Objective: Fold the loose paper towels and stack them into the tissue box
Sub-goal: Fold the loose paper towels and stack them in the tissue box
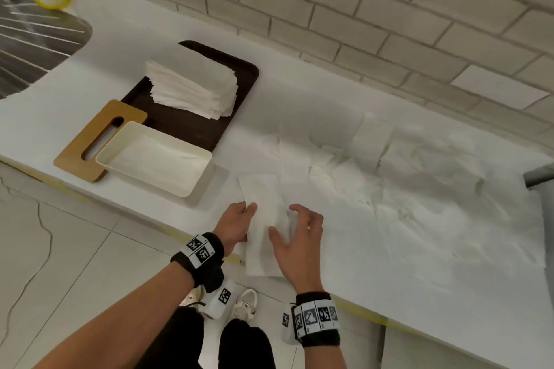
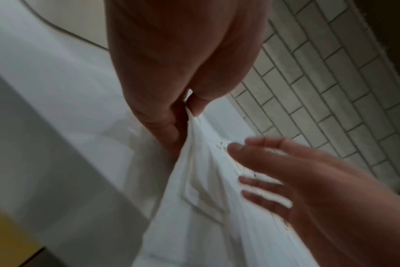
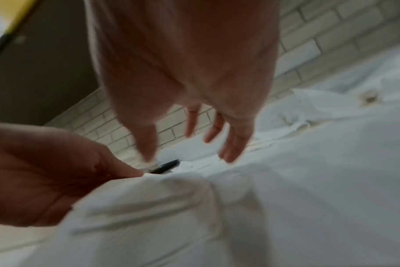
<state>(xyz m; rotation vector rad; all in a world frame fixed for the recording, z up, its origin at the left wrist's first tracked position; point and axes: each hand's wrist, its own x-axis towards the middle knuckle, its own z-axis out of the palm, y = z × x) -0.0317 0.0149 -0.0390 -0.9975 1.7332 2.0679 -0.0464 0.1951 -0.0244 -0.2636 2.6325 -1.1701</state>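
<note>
A long folded white paper towel (image 1: 263, 219) lies across the counter's front edge. My left hand (image 1: 238, 225) pinches its left side between thumb and fingers (image 2: 189, 108). My right hand (image 1: 295, 237) hovers at its right side with fingers spread and straight (image 3: 189, 137), holding nothing. The cream tissue box (image 1: 156, 159) stands open to the left with a folded towel inside. Loose crumpled towels (image 1: 419, 183) spread over the counter to the right.
A dark tray (image 1: 192, 126) holds a stack of folded towels (image 1: 192, 84) behind the box. The wooden slotted lid (image 1: 90, 141) lies under the box's left end. A brick wall (image 1: 359, 9) backs the counter; a sink (image 1: 30, 39) is far left.
</note>
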